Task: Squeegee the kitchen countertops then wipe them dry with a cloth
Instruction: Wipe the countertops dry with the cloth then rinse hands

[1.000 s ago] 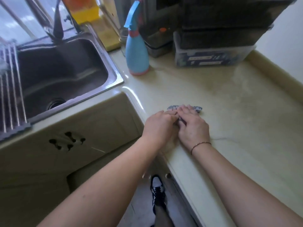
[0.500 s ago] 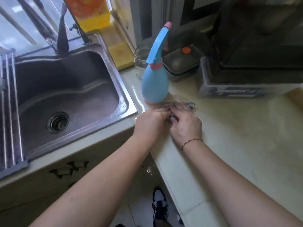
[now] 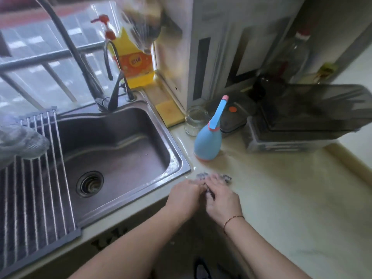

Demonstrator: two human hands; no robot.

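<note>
At the inner corner of the countertop (image 3: 281, 198), just right of the sink (image 3: 181, 168), my left hand (image 3: 184, 198) and right hand (image 3: 222, 200) lay side by side, fingers flattened on the patterned cloth (image 3: 226, 177). The cloth sat under and just beyond my fingertips, its long axis running left to right, with the right hand covering more of it. The blue spray bottle (image 3: 207, 143) stood close beyond the cloth, so I judged the next stroke should go rightward over the open counter, not forward.
</note>
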